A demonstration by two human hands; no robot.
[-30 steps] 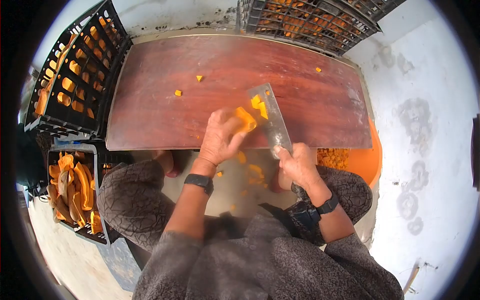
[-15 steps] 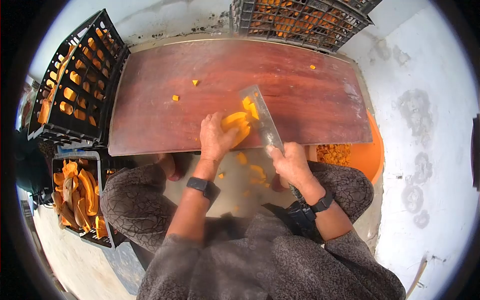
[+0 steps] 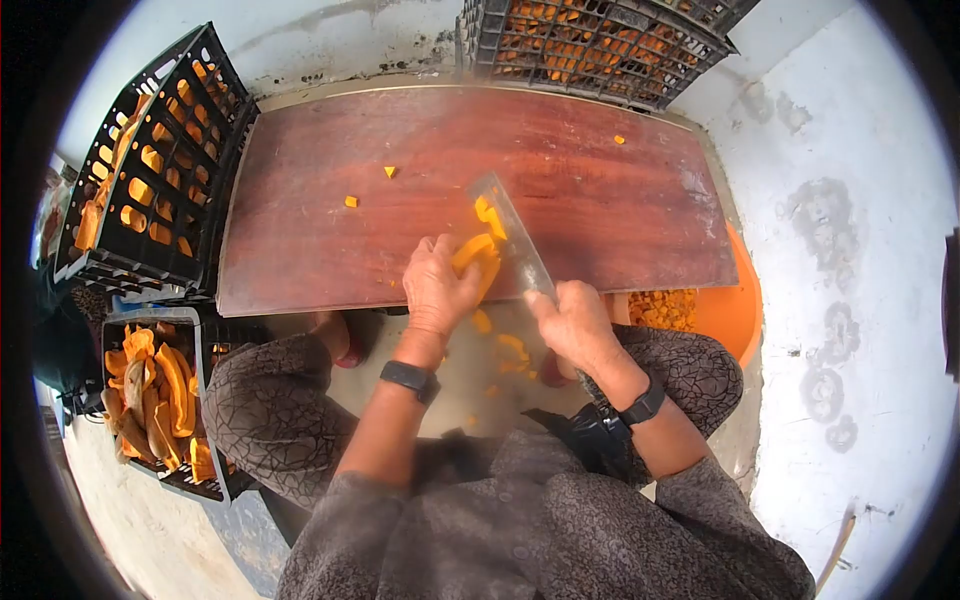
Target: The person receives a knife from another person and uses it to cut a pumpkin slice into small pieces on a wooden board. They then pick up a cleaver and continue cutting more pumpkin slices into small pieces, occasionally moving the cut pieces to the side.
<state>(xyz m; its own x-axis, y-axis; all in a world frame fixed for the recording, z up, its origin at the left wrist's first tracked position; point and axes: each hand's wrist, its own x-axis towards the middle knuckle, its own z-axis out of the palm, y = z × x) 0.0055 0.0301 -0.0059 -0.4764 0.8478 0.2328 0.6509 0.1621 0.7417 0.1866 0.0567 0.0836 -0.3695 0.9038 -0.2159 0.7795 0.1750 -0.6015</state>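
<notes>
My left hand (image 3: 438, 285) is closed around yellow-orange pumpkin slices (image 3: 480, 258) near the front edge of the reddish wooden board (image 3: 320, 150). In my right hand (image 3: 575, 325) is the handle of a cleaver (image 3: 515, 240). Its broad blade stands on the board just right of the slices, pointing away from me. A few cut pumpkin pieces (image 3: 487, 214) cling to or lie against the blade's left side. Small cubes lie loose on the board, among them one pumpkin cube (image 3: 351, 202) at the left.
A black crate (image 3: 150, 170) of pumpkin pieces stands at the left, above another crate (image 3: 205, 317) full of long slices. Further stacked crates (image 3: 600, 45) stand behind the board. An orange basin (image 3: 735, 310) holding cubes is under its right end. Pumpkin scraps (image 3: 512, 347) lie on the floor.
My left hand has shifted slightly to the right with the pumpkin slices. The cleaver and the cut pieces by its blade have moved a little to the left.
</notes>
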